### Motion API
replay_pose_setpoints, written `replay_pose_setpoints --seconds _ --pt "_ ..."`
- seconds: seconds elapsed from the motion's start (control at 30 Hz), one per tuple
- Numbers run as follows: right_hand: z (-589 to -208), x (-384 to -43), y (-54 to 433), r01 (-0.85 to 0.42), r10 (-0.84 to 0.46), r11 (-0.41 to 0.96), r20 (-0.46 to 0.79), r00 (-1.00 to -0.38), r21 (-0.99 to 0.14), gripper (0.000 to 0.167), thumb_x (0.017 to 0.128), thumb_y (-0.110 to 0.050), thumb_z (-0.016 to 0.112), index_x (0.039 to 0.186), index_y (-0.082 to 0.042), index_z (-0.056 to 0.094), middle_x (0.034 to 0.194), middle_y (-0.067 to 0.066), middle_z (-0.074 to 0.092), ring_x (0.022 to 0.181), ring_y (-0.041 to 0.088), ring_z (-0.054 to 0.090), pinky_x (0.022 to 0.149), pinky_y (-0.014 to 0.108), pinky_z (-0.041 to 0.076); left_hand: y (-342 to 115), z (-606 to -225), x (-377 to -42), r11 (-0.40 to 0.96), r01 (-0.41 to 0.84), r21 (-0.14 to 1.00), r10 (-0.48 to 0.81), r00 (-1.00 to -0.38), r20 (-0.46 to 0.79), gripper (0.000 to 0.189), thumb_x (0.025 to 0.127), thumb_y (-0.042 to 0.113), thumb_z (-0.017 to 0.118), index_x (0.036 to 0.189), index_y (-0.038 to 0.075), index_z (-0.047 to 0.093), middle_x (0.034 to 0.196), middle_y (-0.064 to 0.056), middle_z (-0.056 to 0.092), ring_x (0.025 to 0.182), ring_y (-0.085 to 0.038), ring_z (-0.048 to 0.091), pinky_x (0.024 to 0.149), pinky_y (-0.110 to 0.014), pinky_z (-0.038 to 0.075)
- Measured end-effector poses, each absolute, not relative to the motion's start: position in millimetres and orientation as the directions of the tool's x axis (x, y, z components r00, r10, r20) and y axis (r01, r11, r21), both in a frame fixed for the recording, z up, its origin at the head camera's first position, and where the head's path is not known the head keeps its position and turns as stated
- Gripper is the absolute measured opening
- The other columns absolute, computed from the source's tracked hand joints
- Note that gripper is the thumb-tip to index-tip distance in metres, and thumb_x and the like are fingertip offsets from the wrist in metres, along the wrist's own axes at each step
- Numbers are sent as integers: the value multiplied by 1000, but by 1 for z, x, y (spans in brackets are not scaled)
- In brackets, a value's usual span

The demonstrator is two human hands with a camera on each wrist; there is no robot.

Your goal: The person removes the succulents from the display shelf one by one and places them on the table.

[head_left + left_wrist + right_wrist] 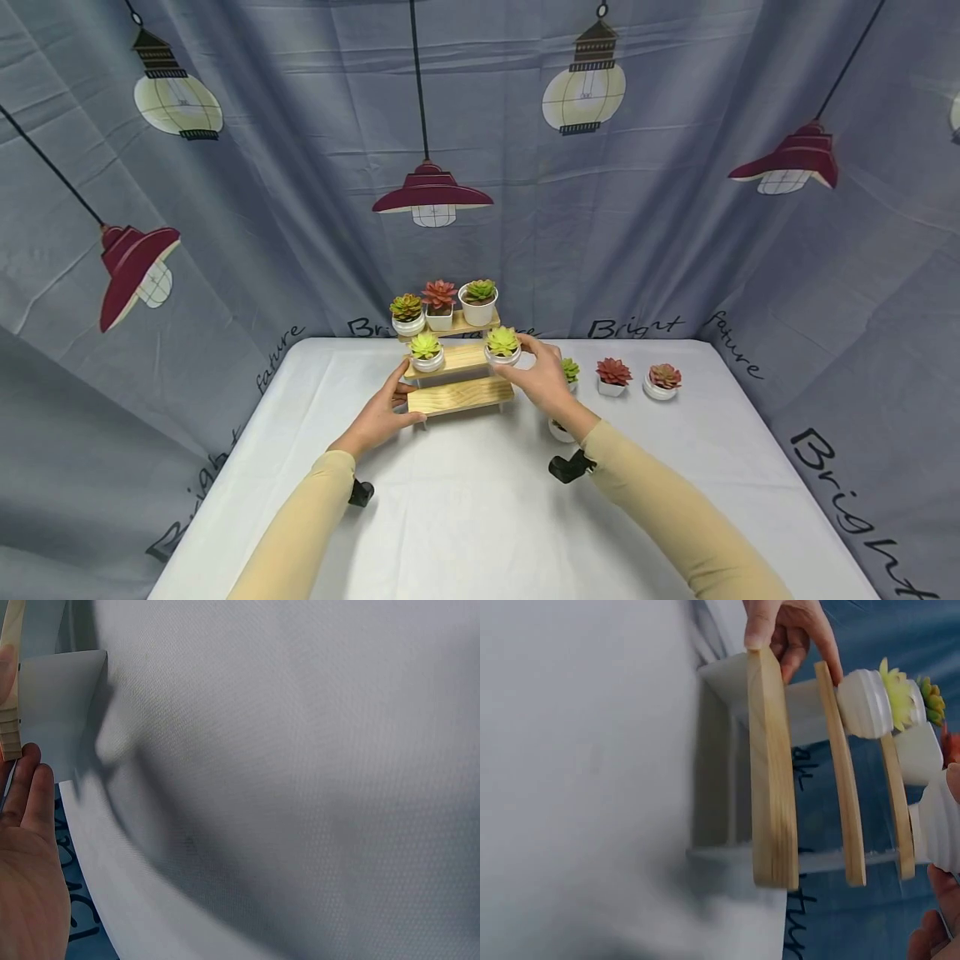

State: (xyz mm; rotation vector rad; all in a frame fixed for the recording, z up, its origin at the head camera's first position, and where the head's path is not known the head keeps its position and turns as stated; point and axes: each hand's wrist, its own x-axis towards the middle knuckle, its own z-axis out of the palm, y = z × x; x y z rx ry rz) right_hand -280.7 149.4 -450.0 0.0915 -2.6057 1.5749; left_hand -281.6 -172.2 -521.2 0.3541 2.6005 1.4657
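A three-tier stand with wooden boards (pixel 460 397) and white side panels (pixel 60 697) is at the table's far middle. My left hand (pixel 378 419) grips its left end, with the thumb at the lowest board's front edge. At the right end of the middle board, my right hand (pixel 546 377) pinches a light-green potted succulent (pixel 502 343) by its ribbed white pot (pixel 939 825). Another light-green succulent (pixel 426 350) sits at that board's left end. On the top board stand a yellow-green succulent (pixel 407 310), a red one (pixel 439 298) and a green one (pixel 478 298).
Right of the stand, on the white-covered table (pixel 480 517), are a red succulent (pixel 613 375) and a pinkish one (pixel 663 379). A green one (pixel 570 371) and a white pot (pixel 560 432) are partly hidden by my right arm. A printed curtain (pixel 510 250) hangs behind.
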Motion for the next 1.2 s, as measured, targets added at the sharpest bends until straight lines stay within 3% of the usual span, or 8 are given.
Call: replay_pose_setpoints --seconds 0.23,0.47,0.7,1.2 --pt "-453 -274 181 -102 0 497 118 -993 -861 81 85 -44 83 152 -15 48 144 12 51 137 35 36 107 61 39 -173 -520 -281 499 134 856 272 -962 -8 112 86 20 86 166 37 9 141 -17 51 132 -35 51 115 -48 41" --pt "-455 -267 213 -93 26 493 122 -992 -865 84 86 -42 83 154 -10 46 145 19 49 139 40 34 112 64 33 -173 -519 -280 508 143 849 273 -962 -1 112 86 22 86 165 38 8 141 -16 51 131 -35 51 115 -48 42" --pt "-459 -256 241 -59 37 526 92 -995 -848 88 87 -48 81 157 -13 41 148 20 45 138 39 36 106 60 41 -173 -520 -280 500 146 854 279 -960 1 111 87 21 86 165 37 9 141 -16 51 131 -36 51 115 -50 41" --pt "-487 -231 303 -16 46 551 50 -998 -834 94 90 -48 79 160 -5 33 148 26 42 135 44 39 105 59 40 -171 -519 -281 518 133 845 264 -964 -11 112 87 20 86 165 40 7 142 -16 51 130 -33 52 115 -48 42"
